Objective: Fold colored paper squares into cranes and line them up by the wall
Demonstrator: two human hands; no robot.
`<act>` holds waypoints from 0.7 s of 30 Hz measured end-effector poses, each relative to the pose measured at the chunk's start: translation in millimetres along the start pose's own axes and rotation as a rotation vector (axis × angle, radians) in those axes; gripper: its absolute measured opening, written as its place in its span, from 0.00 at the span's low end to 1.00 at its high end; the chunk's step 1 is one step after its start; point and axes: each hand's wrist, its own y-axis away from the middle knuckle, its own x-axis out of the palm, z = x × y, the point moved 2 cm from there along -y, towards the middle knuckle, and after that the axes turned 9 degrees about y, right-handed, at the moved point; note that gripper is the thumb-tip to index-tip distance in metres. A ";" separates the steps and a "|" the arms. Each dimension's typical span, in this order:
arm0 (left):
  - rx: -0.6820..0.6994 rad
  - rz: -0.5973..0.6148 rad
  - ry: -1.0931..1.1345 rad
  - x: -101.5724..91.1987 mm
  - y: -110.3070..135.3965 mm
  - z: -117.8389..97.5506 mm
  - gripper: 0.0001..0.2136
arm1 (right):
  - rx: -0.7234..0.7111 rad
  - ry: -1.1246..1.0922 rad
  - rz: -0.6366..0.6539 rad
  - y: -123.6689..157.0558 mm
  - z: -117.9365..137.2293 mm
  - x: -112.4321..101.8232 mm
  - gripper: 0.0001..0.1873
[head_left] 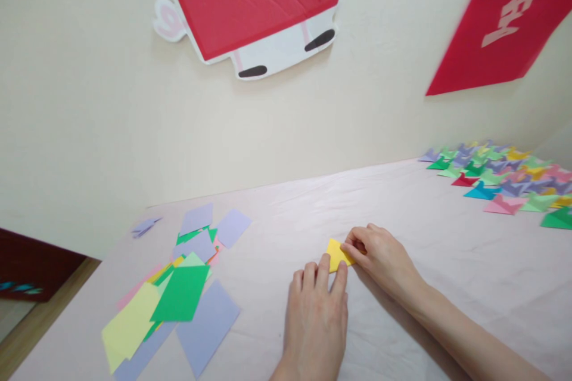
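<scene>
A small folded yellow paper (336, 253) lies on the pale pink tablecloth (277, 220), near the middle. My left hand (317, 315) rests flat behind it, fingers stretched out, with the fingertips pressing its near edge. My right hand (379, 256) comes in from the right, its fingers curled and pinching the paper's right side.
A loose pile of coloured paper squares (179, 291), green, lilac, yellow and pink, lies at the left. Several folded paper shapes (504, 181) in many colours cover the far right of the table. One small lilac folded piece (145, 226) sits by the wall. Red posters hang above.
</scene>
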 end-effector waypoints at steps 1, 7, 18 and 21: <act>0.001 -0.002 -0.009 0.1 -0.2 0.0 0.21 | 0.001 0.002 0.001 0.1 0.1 0.2 0.10; 0.018 -0.012 -0.067 0.8 0.4 -2.0 0.20 | -0.037 0.007 -0.027 0.8 0.4 2.7 0.09; 0.028 -0.030 -0.090 3.2 0.0 -1.8 0.16 | -0.226 -0.151 -0.037 16.2 8.9 -0.2 0.07; 0.023 -0.036 -0.093 2.5 -0.2 -2.5 0.15 | -0.188 -0.145 -0.020 14.8 8.3 0.5 0.08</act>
